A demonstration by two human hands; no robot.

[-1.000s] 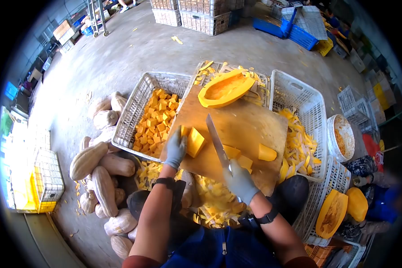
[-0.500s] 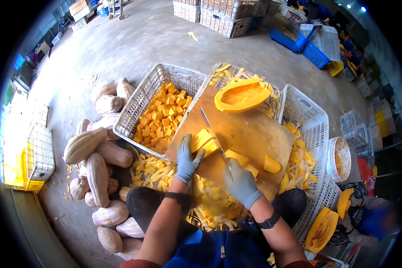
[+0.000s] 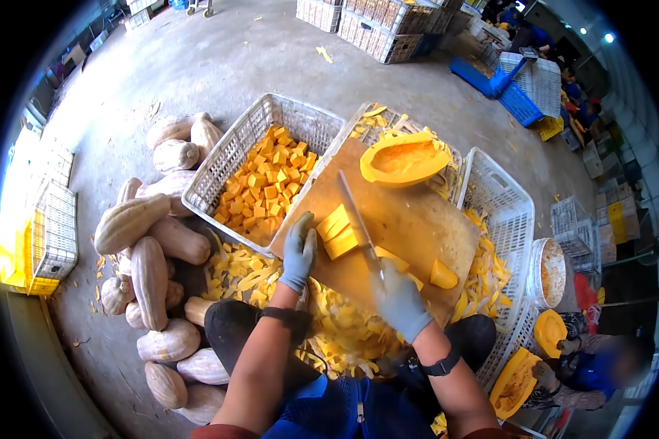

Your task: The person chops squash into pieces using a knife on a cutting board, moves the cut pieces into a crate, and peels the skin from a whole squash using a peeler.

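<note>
My right hand (image 3: 401, 298), in a grey glove, is closed round the handle of a long knife (image 3: 356, 212). The blade lies along the right side of a cut pumpkin chunk (image 3: 337, 233) on a wooden cutting board (image 3: 410, 219). Just left of that chunk is my gloved left hand (image 3: 298, 254), fingers stretched out and holding nothing. More peeled pumpkin, partly behind my right hand, and a rounded pumpkin piece (image 3: 443, 274) lie on the board. A hollowed pumpkin half (image 3: 405, 159) rests at its far edge.
A white crate (image 3: 216, 183) holds pumpkin cubes (image 3: 267, 183). Whole pumpkins (image 3: 150, 282) lie on the floor at left. Peelings (image 3: 348, 329) cover the space below the board and partly fill a right-hand crate (image 3: 501, 183). Beside a white bucket (image 3: 548, 274), another person (image 3: 600, 366) handles pumpkin halves.
My left hand has drawn slightly back from the chunk, its thumb no longer against it. The knife has shifted a little along the chunk's right side. At right, the other person's pumpkin halves have moved.
</note>
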